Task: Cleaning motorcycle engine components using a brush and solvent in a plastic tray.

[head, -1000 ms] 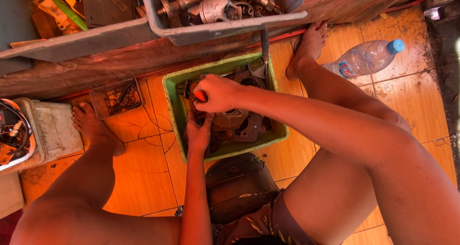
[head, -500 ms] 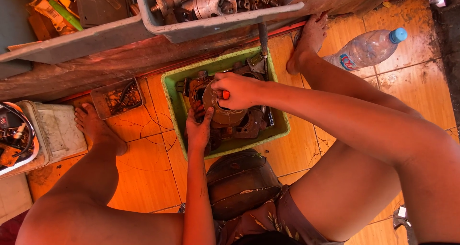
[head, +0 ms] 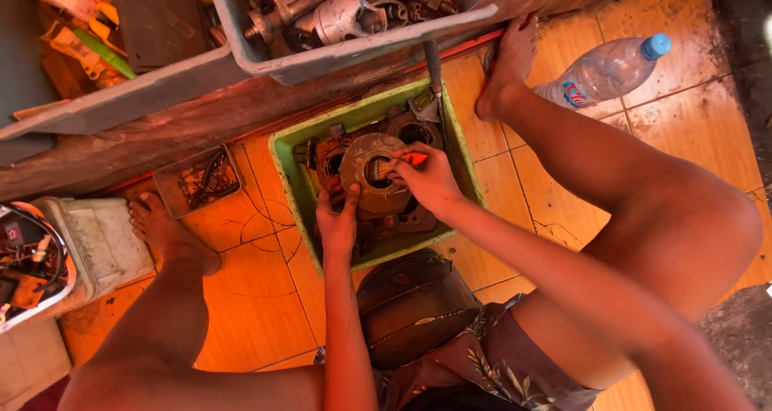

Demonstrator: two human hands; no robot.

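The person sat low over a green rectangular plastic tub point(head: 291, 163) on the orange tiled floor point(head: 265, 314), and in the tub lay a dark, greasy metal engine casing point(head: 406, 218) with a round, rust-brown metal disc part point(head: 363, 163) resting on top of it; the work in hand appeared to be picking or scraping at the ribbed centre of that disc with a small orange-handled tool point(head: 412, 159); to do it well, it seemed wise to keep the disc braced from below so that it could not turn or slide, to hold the tool tip shallow in the centre opening, and to press lightly, since grease would make a slip likely; the right hand point(head: 430, 179) lay across the disc's right side, its fingers curled close together and pinching the orange handle between thumb and forefingers; the left hand point(head: 338, 222) reached up from below, fingers slightly spread and laid against the lower left edge of the disc and the casing, though whether they gripped or merely steadied could not be told; a grey plastic bin of metal parts point(head: 338, 53) stood just beyond the tub, and a clear plastic bottle with a blue cap point(head: 603, 71) lay near the right foot point(head: 508, 65).
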